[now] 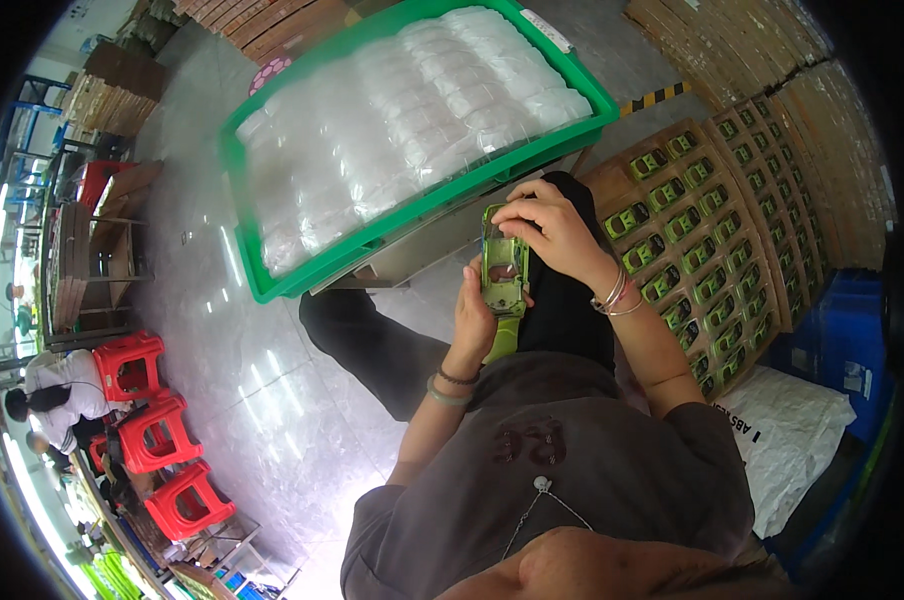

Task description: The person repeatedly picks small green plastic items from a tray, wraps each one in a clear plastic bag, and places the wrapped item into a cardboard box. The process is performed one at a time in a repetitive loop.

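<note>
A lime-green toy car body shell (pixel 504 290) with open window gaps is held up in front of my lap. My left hand (pixel 474 312) grips its near left side, thumb along the edge. At the far end, my right hand (pixel 544 225) has its fingers bent over the shell; whether they pinch a smaller part there is hidden. Just below the shell a bright green piece (pixel 504 340) shows between my legs. Beyond my knees stands a green tray (pixel 367 243) filled with rows of clear plastic-wrapped bundles (pixel 412 110).
To my right, cardboard trays (pixel 627 180) hold rows of green toy cars (pixel 683 223). A white sack (pixel 787 430) and a blue bin (pixel 837 345) sit nearby. Flat cardboard stacks (pixel 732 45) rise behind. At left are red stools (pixel 155 432) and a seated person (pixel 62 390).
</note>
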A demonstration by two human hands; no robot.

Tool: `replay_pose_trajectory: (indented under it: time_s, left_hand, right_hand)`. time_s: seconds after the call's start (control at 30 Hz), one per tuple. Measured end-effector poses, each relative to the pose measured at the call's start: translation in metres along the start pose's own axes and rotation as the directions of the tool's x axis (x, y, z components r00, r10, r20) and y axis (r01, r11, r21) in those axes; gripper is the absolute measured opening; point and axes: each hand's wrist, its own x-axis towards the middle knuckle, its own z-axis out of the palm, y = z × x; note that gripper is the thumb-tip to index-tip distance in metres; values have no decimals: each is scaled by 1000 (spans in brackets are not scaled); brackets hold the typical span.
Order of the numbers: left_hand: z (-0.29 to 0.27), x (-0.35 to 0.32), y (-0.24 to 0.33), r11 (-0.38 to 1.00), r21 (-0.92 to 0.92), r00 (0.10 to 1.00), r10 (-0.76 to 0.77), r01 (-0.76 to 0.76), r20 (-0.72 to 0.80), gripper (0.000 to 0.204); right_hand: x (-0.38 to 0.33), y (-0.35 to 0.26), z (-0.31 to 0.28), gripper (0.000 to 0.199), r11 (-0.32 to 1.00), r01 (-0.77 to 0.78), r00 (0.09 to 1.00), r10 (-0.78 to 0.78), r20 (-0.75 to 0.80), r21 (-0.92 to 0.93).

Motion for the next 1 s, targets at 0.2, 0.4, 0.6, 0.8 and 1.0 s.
replay_pose_trajectory:
  time_s: [0.2, 0.4, 0.6, 0.8, 1.0]
  left_hand:
    - [0, -1, 3, 1000, -13, 1000, 5, -5, -11, 53]
    - [4, 1, 5, 1000, -7, 999, 25, -25, -44, 37]
    - [-5, 7, -14, 996, 91, 992, 33, -22, -122, 22]
    - [-6, 16, -26, 909, 380, 921, 286, -173, -264, 11]
    - [8, 20, -17, 802, 537, 831, 470, -262, -297, 8]
  right_hand:
    - [-2, -10, 13, 19, 916, 210, 963, -255, -90, -341]
    - [-15, -12, 24, 38, 962, -78, 993, 98, 65, -261]
    - [-25, -10, 31, 42, 971, 35, 992, -4, 127, -238]
    - [-45, -7, 57, 45, 989, 78, 986, -94, -137, -122]
    - [-52, -6, 63, 16, 935, -334, 923, 350, -161, 119]
